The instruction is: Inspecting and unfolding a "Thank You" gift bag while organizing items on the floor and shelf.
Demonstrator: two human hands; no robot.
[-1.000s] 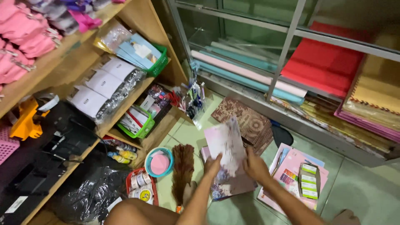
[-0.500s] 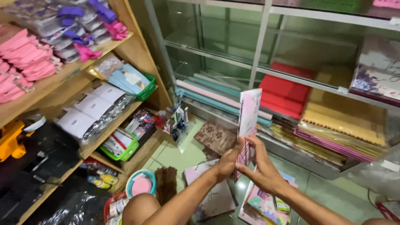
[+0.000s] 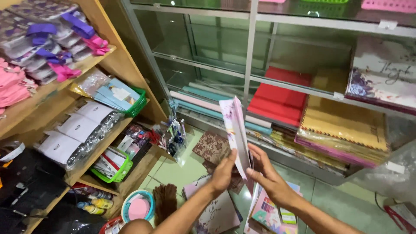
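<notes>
Both hands hold a thin stack of pale pink and white patterned paper bags [image 3: 236,130] upright, edge toward me. My left hand [image 3: 224,172] grips its lower edge from the left and my right hand [image 3: 265,172] pinches it from the right. The stack stands in front of a glass cabinet [image 3: 251,52] with red [image 3: 281,97] and yellow paper stacks [image 3: 342,119] behind the pane. On the green floor below lie more flat bags, a brown patterned one [image 3: 212,147] and a pink-purple one [image 3: 219,214].
Wooden shelves [image 3: 108,56] on the left carry pink and purple packets, white packets in plastic, and green baskets [image 3: 113,171]. A round blue tub [image 3: 138,207] and small bottles sit low at the left. Colourful packs [image 3: 271,214] lie under my right wrist.
The stack has been lifted off the floor, raised in front of the cabinet and turned edge-on. My view has tilted up and moved closer.
</notes>
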